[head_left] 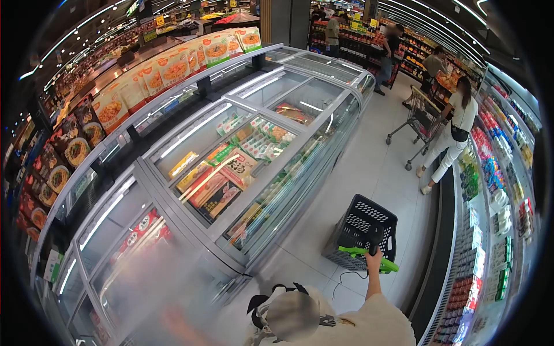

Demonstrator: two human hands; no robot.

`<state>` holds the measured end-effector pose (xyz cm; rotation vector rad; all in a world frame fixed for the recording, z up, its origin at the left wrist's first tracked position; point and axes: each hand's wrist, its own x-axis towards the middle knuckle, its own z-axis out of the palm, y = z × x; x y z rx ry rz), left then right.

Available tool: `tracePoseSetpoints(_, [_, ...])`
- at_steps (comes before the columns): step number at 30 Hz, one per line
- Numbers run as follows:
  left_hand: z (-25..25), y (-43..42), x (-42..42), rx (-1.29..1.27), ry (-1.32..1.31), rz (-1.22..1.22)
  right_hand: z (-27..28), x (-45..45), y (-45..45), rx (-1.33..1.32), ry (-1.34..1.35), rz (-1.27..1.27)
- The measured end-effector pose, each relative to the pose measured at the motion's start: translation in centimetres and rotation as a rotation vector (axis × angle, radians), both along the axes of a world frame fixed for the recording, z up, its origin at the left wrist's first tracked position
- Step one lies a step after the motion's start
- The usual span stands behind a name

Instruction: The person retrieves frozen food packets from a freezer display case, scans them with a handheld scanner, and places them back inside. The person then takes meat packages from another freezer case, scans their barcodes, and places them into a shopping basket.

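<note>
My right hand (374,260) is closed round the green handle (388,265) of a dark grey shopping basket (360,222). A black object and a thin cable show at this hand. Nothing is visible inside the basket's perforated walls. At the lower left, my left hand (176,320) is a blur in front of the glass-topped freezer (231,242); its fingers cannot be made out. Through the freezer's glass lie red and yellow packages (216,187) and green-and-white packs (262,138).
A person with a shopping cart (421,121) stands in the aisle ahead, near a refrigerated shelf (485,230) on the right. Other people are farther back. Food boxes (173,63) line the freezer's top, and tiled floor (369,167) runs between freezer and shelf.
</note>
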<state>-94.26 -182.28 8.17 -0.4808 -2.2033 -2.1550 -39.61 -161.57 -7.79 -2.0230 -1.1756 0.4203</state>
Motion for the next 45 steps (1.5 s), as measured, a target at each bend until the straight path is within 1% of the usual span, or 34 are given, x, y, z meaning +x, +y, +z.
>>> tracePoseSetpoints(2, [-2.7, -0.4, -2.4, -0.056, 0.108, -0.045, -2.0, 0.3, -0.6, 0.115, -0.149, -0.093])
tracePoseSetpoints(3, [-2.8, -0.8, -2.7, -0.102, 0.151, -0.045, -3.2, 0.2, -1.1, 0.167, -0.216, -0.122])
tracePoseSetpoints(4, [-2.8, -1.3, -3.0, -0.147, 0.194, -0.044, -3.4, 0.3, -1.6, 0.087, -0.082, -0.097])
tracePoseSetpoints(5, [-1.6, -0.7, -2.9, -0.121, 0.146, -0.052, -3.2, 0.3, -2.1, -0.006, 0.049, -0.063])
tracePoseSetpoints(6, [-0.4, 0.0, -2.7, -0.095, 0.098, -0.059, -3.3, 0.3, -2.5, -0.025, 0.107, -0.028])
tracePoseSetpoints(7, [0.2, 0.3, -3.0, 0.029, -0.022, -0.087, -3.3, -0.1, -3.2, -0.041, 0.163, -0.003])
tracePoseSetpoints(9, [1.8, 0.3, -3.7, 0.071, -0.024, -0.102, -2.7, -2.1, -4.7, 0.031, 0.085, -0.046])
tracePoseSetpoints(11, [0.8, -1.3, -5.7, 0.097, -0.055, -0.102, -0.4, -4.4, -6.2, -0.027, 0.209, 0.056])
tracePoseSetpoints(12, [0.3, -2.4, -7.2, 0.107, -0.070, -0.109, -1.8, -4.9, -6.9, 0.078, 0.159, 0.008])
tracePoseSetpoints(13, [-0.4, -3.6, -8.9, 0.097, -0.065, -0.111, -1.9, -6.3, -7.7, 0.135, 0.216, -0.050])
tracePoseSetpoints(15, [-1.7, -6.1, -12.0, 0.092, -0.062, -0.117, -1.1, -8.6, -9.3, 0.125, 0.236, -0.025])
tracePoseSetpoints(16, [-2.0, -7.4, -13.4, 0.044, -0.063, -0.084, -0.3, -10.3, -10.1, 0.113, 0.150, -0.057])
tracePoseSetpoints(17, [-3.3, -8.7, -15.0, -0.011, -0.016, -0.055, -1.9, -10.1, -10.8, 0.102, 0.126, -0.042])
tracePoseSetpoints(19, [-5.5, -11.1, -18.2, -0.142, 0.063, 0.000, -3.1, -10.9, -12.1, 0.112, 0.071, -0.092])
tracePoseSetpoints(20, [-6.4, -12.2, -19.5, -0.236, 0.028, 0.026, -3.3, -11.5, -12.7, 0.100, 0.100, -0.158])
tracePoseSetpoints(23, [-9.1, -13.7, -23.5, -0.609, 0.370, 0.014, -3.4, -13.5, -14.3, 0.043, 0.172, -0.133])
tracePoseSetpoints(24, [-9.7, -13.7, -24.2, -0.704, 0.411, -0.008, -3.6, -14.8, -14.7, 0.006, 0.202, -0.155])
tracePoseSetpoints(26, [-9.9, -12.8, -24.8, -0.907, 0.464, -0.071, -0.9, -17.8, -16.0, -0.082, 0.234, -0.202])
tracePoseSetpoints(28, [-10.8, -11.9, -25.5, -0.947, 0.480, -0.204, 0.5, -20.3, -16.9, -0.129, 0.230, -0.295])
tracePoseSetpoints(29, [-11.3, -11.4, -25.7, -0.967, 0.487, -0.271, 0.7, -20.7, -17.2, -0.128, 0.242, -0.290])
tracePoseSetpoints(30, [-11.7, -10.8, -25.7, -0.995, 0.492, -0.266, 0.8, -20.9, -17.5, -0.126, 0.255, -0.285])
tracePoseSetpoints(31, [-12.8, -10.0, -25.5, -1.018, 0.507, -0.256, -0.3, -21.1, -17.6, -0.120, 0.278, -0.280])
tracePoseSetpoints(35, [-13.6, -9.0, -25.5, -1.096, 0.586, -0.181, 0.1, -21.4, -17.9, -0.125, 0.319, -0.254])
tracePoseSetpoints(37, [-14.0, -8.9, -25.8, -1.149, 0.599, -0.164, 0.9, -22.1, -17.8, -0.101, 0.299, -0.313])
tracePoseSetpoints(38, [-14.8, -8.7, -25.9, -1.162, 0.606, -0.157, 0.1, -22.5, -17.5, -0.084, 0.299, -0.341])
tracePoseSetpoints(40, [-14.7, -8.4, -26.5, -1.181, 0.586, -0.171, -1.8, -20.2, -17.0, -0.106, 0.297, -0.348])
tracePoseSetpoints(42, [-14.2, -7.7, -27.1, -1.178, 0.537, -0.205, -1.6, -20.1, -16.7, -0.133, 0.301, -0.352])
tracePoseSetpoints(45, [-14.1, -6.4, -28.6, -1.160, 0.547, -0.193, -4.4, -18.0, -16.5, -0.097, 0.158, -0.282])
